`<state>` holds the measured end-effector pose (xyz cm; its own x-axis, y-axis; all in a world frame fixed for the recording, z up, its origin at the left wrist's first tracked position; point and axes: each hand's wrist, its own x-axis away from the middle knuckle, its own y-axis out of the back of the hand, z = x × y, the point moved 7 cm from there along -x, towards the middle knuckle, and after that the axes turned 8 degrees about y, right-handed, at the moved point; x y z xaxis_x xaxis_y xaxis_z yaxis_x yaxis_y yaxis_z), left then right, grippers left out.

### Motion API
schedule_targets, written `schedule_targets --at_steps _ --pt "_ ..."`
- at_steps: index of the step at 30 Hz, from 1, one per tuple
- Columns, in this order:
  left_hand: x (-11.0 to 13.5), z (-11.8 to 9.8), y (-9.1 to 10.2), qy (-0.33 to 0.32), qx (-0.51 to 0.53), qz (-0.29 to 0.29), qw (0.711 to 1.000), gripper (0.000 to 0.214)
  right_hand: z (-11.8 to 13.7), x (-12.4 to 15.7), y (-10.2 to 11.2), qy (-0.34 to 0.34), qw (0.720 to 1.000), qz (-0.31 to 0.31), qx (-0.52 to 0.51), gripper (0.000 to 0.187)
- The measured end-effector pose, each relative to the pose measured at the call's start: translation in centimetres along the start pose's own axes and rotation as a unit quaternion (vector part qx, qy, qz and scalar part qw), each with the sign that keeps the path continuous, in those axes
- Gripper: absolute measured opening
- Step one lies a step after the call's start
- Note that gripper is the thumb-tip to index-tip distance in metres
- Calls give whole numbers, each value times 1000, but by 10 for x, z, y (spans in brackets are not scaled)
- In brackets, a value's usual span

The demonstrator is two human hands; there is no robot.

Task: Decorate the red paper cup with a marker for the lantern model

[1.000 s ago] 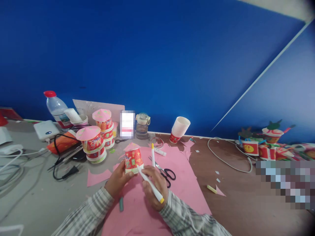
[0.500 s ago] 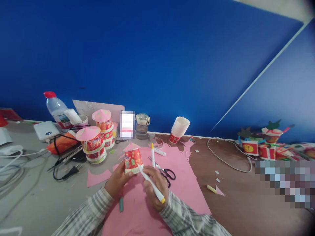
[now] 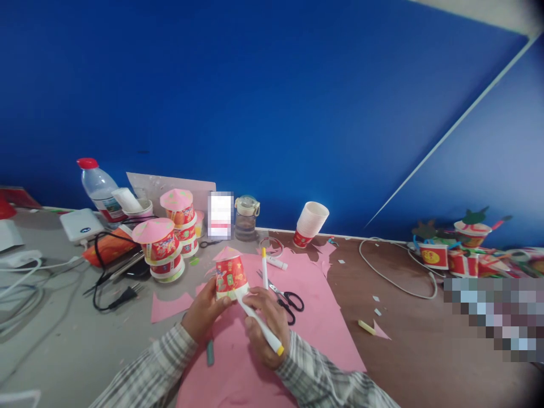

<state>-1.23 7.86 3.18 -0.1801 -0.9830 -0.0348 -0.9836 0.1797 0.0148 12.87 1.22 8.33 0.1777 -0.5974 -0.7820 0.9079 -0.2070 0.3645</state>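
My left hand (image 3: 204,313) grips a small red paper cup (image 3: 230,276) turned upside down, with a pink paper cone on top. It stands on a pink paper sheet (image 3: 306,328). My right hand (image 3: 268,322) is closed around a white marker with a yellow end (image 3: 260,324). The marker's tip touches the lower rim of the cup. Both sleeves are plaid.
Black scissors (image 3: 285,298), a second white marker (image 3: 264,268) and a glue stick (image 3: 276,262) lie just beyond my hands. Finished cone-topped cups (image 3: 159,249) stand at left near a water bottle (image 3: 98,190) and cables (image 3: 113,283). A stack of paper cups (image 3: 311,221) leans by the wall.
The marker's tip has slid slightly lower along the cup's rim. My hands and the cup stay almost in place.
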Motion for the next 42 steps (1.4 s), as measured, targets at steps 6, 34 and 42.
schedule_targets --at_steps 6,34,42 --pt "1 -3 -1 1 -6 -4 1000 39 1 -2 0 -2 1000 -6 -1 21" --pt "2 -1 -2 42 54 -7 998 42 -23 5 6 -86 993 -74 -24 27" --pt "1 1 -2 34 56 4 998 42 -29 8 8 -83 993 -65 -56 35"
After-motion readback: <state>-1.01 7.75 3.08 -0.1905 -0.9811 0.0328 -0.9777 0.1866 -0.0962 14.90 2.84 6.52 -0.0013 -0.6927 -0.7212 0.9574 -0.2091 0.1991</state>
